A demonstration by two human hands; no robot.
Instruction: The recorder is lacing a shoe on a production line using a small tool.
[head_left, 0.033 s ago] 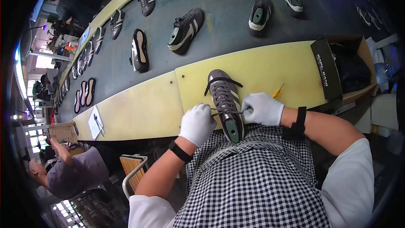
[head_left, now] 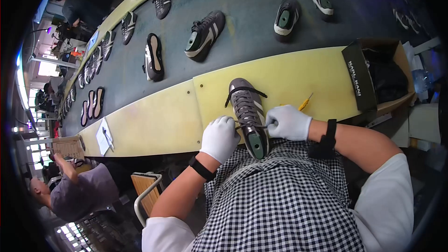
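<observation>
Landmark: the pale yellow work bench with a smooth flat top (head_left: 149, 123). The dark grey low-top sneaker with pale side stripes (head_left: 243, 109) is resting sole-down on the bench; its toe is pointing away from the person, and its heel is extending past the bench's near edge, beside the black-and-white checked cloth apron (head_left: 275, 205). A green insole (head_left: 256, 146) is showing in its opening. A black lace-like strip (head_left: 246, 88) is lying across its toe.

The left hand, in a white knit glove (head_left: 219, 137), is closing narrowly around one side of the dark shoelace (head_left: 251, 125) over the bench's near edge. The right hand, gloved alike (head_left: 289, 123), is pinching the opposite side of that lace, fingers drawn together. The lace is spanning the gap between them.

A small yellow-handled tool with a thin tip (head_left: 304, 104) is lying on the bench, beyond the right hand. An open black cardboard box (head_left: 355, 74) is standing at the bench's right end. A white paper sheet (head_left: 102, 142) is lying toward the bench's left end. Beyond the bench, a dark grey flat surface (head_left: 252, 37) is carrying further sneakers.
</observation>
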